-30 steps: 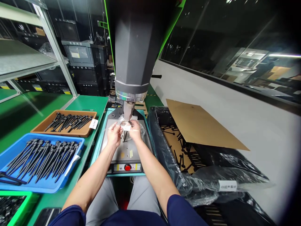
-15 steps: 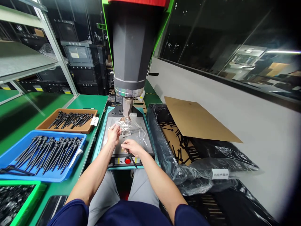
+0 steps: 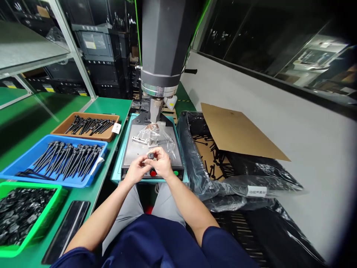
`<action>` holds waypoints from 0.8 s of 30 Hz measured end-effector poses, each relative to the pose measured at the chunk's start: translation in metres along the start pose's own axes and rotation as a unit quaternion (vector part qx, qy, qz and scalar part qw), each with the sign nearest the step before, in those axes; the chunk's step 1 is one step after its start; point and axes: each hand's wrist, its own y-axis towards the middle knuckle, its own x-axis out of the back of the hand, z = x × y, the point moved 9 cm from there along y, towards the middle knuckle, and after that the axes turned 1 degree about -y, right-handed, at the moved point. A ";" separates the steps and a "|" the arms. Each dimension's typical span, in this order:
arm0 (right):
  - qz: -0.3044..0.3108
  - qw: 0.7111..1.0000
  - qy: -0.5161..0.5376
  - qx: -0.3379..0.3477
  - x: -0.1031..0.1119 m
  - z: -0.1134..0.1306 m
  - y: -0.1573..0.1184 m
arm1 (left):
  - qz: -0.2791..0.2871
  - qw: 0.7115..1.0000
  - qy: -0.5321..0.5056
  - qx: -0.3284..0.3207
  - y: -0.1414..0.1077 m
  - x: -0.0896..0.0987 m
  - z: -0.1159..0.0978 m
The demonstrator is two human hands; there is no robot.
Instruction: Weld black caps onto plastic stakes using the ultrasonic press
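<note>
In front of the machine plate, both my hands meet at a black part with a thick round head, its head turned up towards me. My right hand is closed around it with thumb and fingers. From the other side, my left hand pinches at the same part, fingertips against it. Most of its thin rod is hidden by the hands. Beyond them, a metal fixture partly covered with clear plastic film sits on the grey plate, under the machine's metal tip.
Left on the green bench are a blue tray and a brown tray of black rods, a green bin of small black pieces and a phone-like dark slab. At right, a plastic-lined box holds rods under cardboard.
My left hand has drawn back from the fixture to join the right. The right hand has turned the black part so its head faces up. The view has tilted down.
</note>
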 end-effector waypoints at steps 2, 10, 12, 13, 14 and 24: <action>-0.006 1.000 0.015 -0.015 -0.004 -0.005 0.000 | -0.026 0.999 0.026 -0.002 -0.003 0.006 0.004; 0.016 0.997 -0.009 -0.081 -0.008 -0.037 0.001 | 0.019 0.990 0.140 0.011 -0.025 0.024 -0.004; 0.028 0.994 -0.024 -0.099 -0.013 -0.048 -0.001 | 0.038 0.974 0.223 0.004 -0.034 0.031 -0.012; 0.036 0.993 -0.028 -0.105 -0.016 -0.052 -0.002 | 0.042 0.964 0.261 0.005 -0.037 0.038 -0.016; 0.045 0.992 -0.028 -0.111 -0.019 -0.055 -0.003 | 0.035 0.956 0.292 0.007 -0.040 0.048 -0.019; 0.081 0.978 0.001 -0.190 -0.008 -0.072 -0.031 | -0.233 0.726 0.614 0.204 -0.045 0.294 -0.062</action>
